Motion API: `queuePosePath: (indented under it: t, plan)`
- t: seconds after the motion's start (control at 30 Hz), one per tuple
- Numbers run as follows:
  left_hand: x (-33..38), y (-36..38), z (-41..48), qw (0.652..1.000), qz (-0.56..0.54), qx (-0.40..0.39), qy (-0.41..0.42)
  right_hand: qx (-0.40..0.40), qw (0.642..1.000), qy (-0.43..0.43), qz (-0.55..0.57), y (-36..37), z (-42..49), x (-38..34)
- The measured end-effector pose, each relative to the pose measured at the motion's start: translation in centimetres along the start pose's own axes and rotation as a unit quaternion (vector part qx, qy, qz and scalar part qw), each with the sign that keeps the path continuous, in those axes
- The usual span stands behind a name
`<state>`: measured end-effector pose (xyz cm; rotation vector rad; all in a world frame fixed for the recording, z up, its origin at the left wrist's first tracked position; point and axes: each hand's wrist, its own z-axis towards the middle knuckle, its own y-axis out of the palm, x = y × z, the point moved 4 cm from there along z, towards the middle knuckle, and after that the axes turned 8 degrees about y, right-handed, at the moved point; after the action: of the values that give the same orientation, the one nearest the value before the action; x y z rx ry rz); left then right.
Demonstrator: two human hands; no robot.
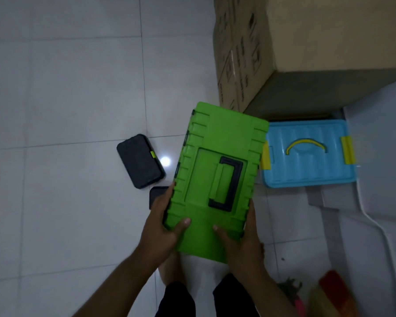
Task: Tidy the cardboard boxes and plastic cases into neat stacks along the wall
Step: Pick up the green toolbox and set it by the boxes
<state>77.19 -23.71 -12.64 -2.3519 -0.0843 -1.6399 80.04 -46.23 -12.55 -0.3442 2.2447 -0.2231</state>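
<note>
Head view: the green case (215,175) is held in both hands at the centre of the frame, lid face up, with its long axis running away from the person and tilted slightly to the right. The left hand (162,227) grips the near left corner, thumb flat on the lid and fingers curled round the left side wall. The right hand (242,243) grips the near right corner in the same way, thumb on the lid and fingers round the right side. The hands are apart, separated by the width of the case. The black handle (229,184) lies folded flat in its recess, beyond both thumbs and untouched. The far right corner of the green case overlaps the left edge of the blue case (306,156), which sits on the floor (66,88) in front of the cardboard boxes (295,42). A black case (140,161) lies on the floor to the left of the green case, beyond the left hand.
</note>
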Motion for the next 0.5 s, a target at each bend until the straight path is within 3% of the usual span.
queuePosePath:
  t: [0.1, 0.3, 0.5]
  plan:
    - [1.3, 2.4, 0.0, 0.998, 0.013, -0.054, 0.036, 0.052, 0.997, 0.019, -0.047, -2.9, -1.5, 1.0]
    - [5.0, 9.6, 4.4, 0.979, 0.065, -0.171, 0.091, 0.120, 0.985, -0.011, 0.125, -8.1, -1.3, 0.1]
    - [9.5, 18.4, 13.1, 0.933, 0.153, -0.301, 0.122, 0.215, 0.965, 0.008, 0.153, -14.0, 3.3, -0.6]
